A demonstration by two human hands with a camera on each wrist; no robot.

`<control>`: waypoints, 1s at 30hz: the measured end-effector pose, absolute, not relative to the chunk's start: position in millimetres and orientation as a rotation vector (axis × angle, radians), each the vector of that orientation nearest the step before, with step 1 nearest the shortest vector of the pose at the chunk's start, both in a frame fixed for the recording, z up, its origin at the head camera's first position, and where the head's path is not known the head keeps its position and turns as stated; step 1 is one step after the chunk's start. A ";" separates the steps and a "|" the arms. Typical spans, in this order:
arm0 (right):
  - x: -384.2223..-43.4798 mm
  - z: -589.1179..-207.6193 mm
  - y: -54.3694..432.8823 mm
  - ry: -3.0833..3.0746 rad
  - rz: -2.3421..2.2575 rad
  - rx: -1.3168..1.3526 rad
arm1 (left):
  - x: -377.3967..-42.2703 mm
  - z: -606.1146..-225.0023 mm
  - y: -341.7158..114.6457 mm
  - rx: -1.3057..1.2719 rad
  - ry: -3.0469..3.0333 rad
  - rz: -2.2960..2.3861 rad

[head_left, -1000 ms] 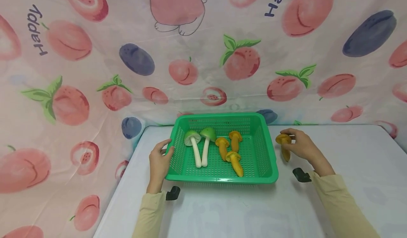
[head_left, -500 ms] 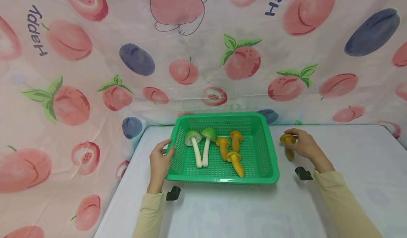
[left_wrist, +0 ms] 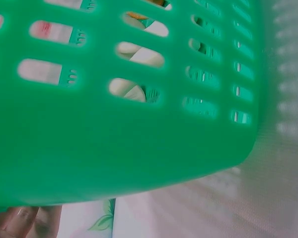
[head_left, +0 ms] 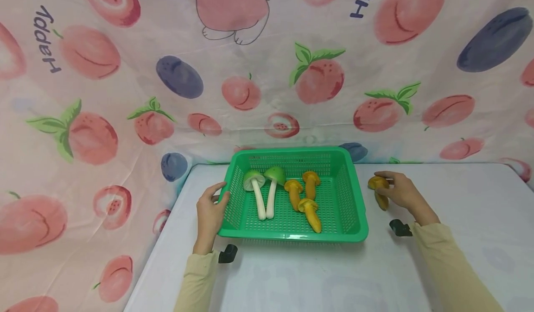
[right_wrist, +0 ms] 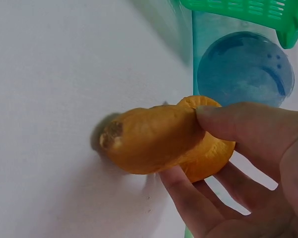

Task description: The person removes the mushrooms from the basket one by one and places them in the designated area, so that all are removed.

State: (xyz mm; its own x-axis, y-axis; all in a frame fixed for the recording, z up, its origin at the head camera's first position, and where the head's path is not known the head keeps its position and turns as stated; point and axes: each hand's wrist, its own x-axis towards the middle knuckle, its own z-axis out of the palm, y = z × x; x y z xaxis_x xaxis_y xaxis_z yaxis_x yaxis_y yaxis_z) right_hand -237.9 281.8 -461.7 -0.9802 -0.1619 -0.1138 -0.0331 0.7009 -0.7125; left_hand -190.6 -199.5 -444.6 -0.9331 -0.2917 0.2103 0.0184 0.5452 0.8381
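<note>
My left hand [head_left: 210, 212] holds the left rim of a green perforated plastic basket [head_left: 292, 237]; in the left wrist view the basket wall [left_wrist: 99, 144] fills most of the picture, with fingertips at the lower left. To the right of the basket, my right hand [head_left: 402, 192] pinches a yellow-orange mushroom [head_left: 377, 182] between thumb and fingers near its cap. The right wrist view shows this mushroom's thick stem [right_wrist: 154, 139] pointing away from the palm, close over the white table. Inside the basket lie two green-capped mushrooms [head_left: 274, 175] with long white stems and three yellow mushrooms [head_left: 312, 217].
The basket stands on a white table [head_left: 292, 279] near its back edge. Behind and to the left hangs a fruit-printed cloth [head_left: 250, 61]. Black wrist-camera mounts [head_left: 400, 227] stick out beside both wrists.
My right hand has shifted slightly to the right with the mushroom, a little farther from the basket. The left hand stays at the rim; the things in the basket lie as before.
</note>
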 end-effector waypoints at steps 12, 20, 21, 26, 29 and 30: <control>-237.0 -465.9 283.0 2.745 -1.170 -0.174 | -190.4 -444.3 -198.9 0.214 -2.462 -1.322; -236.3 -467.6 281.1 2.745 -1.144 -0.198 | -189.3 -443.6 -200.8 0.219 -2.464 -1.337; -236.8 -468.2 280.5 2.747 -1.136 -0.197 | -189.6 -443.9 -201.2 0.219 -2.462 -1.337; -237.7 -468.9 280.3 2.783 -1.101 -0.220 | -191.1 -445.7 -201.1 0.202 -2.450 -1.344; -237.5 -468.0 280.9 2.801 -1.103 -0.266 | -191.4 -446.2 -200.6 0.199 -2.444 -1.351; -237.4 -467.5 280.9 2.806 -1.104 -0.280 | -191.5 -446.3 -200.6 0.197 -2.444 -1.351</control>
